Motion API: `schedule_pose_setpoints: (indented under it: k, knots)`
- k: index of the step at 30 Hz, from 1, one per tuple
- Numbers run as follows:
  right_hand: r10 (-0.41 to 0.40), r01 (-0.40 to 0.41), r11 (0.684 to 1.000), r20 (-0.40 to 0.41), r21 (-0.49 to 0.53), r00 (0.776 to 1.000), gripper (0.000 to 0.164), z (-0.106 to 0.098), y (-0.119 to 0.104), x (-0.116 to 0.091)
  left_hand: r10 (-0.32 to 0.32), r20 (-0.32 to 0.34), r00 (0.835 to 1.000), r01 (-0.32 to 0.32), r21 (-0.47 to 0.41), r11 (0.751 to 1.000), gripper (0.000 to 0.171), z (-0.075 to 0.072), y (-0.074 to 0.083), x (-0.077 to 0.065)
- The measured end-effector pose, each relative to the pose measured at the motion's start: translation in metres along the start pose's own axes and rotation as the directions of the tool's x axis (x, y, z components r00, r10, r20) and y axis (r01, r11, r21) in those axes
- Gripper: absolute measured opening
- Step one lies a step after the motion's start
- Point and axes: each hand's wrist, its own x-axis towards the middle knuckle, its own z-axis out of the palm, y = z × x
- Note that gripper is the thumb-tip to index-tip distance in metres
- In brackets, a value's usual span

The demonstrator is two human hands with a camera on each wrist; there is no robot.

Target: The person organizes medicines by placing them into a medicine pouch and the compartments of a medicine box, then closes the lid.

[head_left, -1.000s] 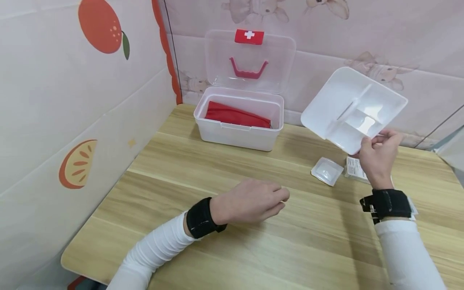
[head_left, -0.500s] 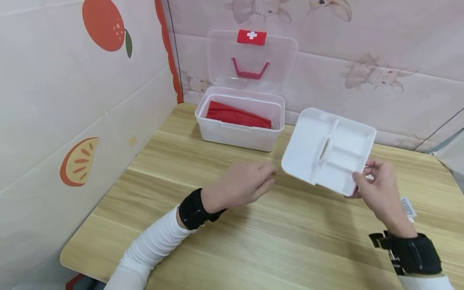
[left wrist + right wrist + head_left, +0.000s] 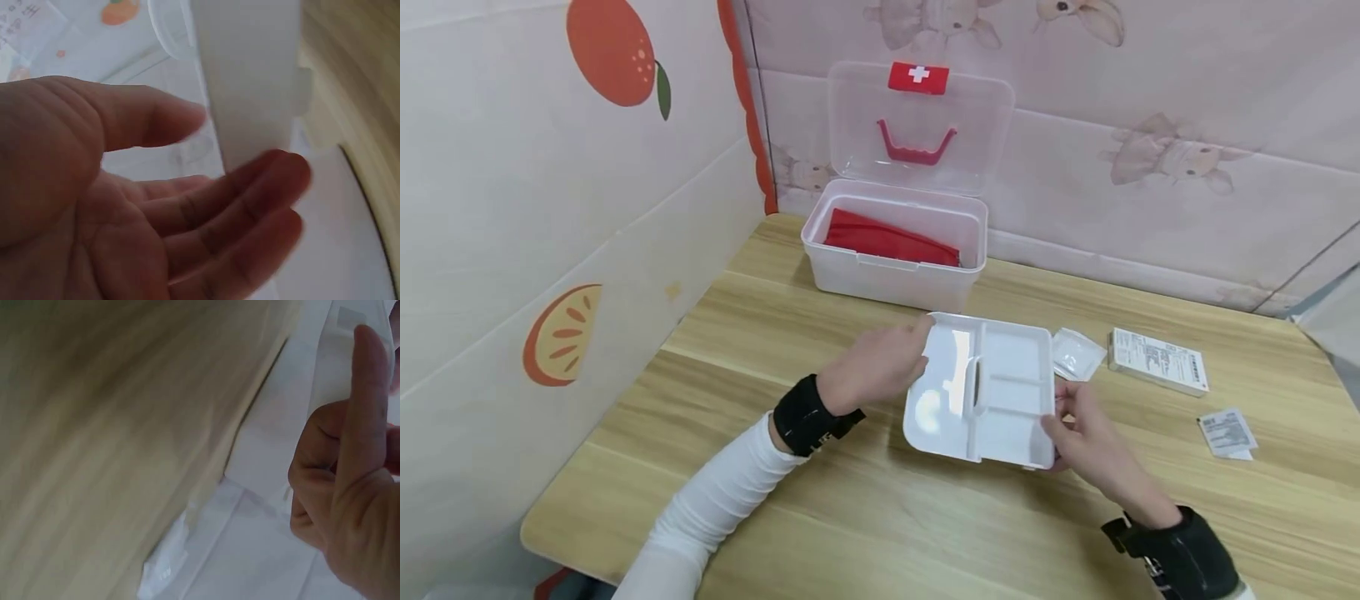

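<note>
A white divided tray (image 3: 1017,352) is held up over the table, its compartments facing up toward the head camera. My right hand (image 3: 1093,442) pinches its right edge, thumb on the upper side; in the right wrist view the right hand (image 3: 350,469) shows one finger straight along the tray. At the tray's far left corner is my left hand (image 3: 880,362). In the left wrist view, the thumb and loosely bent fingers of the left hand (image 3: 156,206) stand on either side of the tray's end wall (image 3: 253,81), fingertips right at it.
Behind the tray stands a clear first-aid box (image 3: 891,283), its lid (image 3: 917,117) raised, with a red pouch (image 3: 891,239) inside. To the right lie a white square packet (image 3: 1077,354), a white printed carton (image 3: 1157,361) and small sachets (image 3: 1227,432) on the wooden table (image 3: 850,533).
My right hand has brought the tray left and down to the middle, turning it flatter. The left hand has moved slightly left and up to its corner. Carton and sachets have come into view.
</note>
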Motion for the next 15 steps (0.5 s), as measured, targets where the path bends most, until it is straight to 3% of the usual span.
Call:
schedule_pose_setpoints:
  k: [6, 15]
  knots:
    - [0.067, -0.067, 0.998, 0.023, 0.005, 0.998, 0.044, 0.013, 0.008, 0.013, -0.05, 0.108, 0.993, 0.045, 0.048, 0.998, 0.023, 0.014, -0.006, 0.008]
    - [0.145, -0.142, 0.989, 0.068, -0.049, 0.987, 0.044, 0.017, 0.01, 0.024, -0.141, 0.271, 0.952, 0.12, 0.094, 0.988, 0.028, 0.025, -0.006, 0.011]
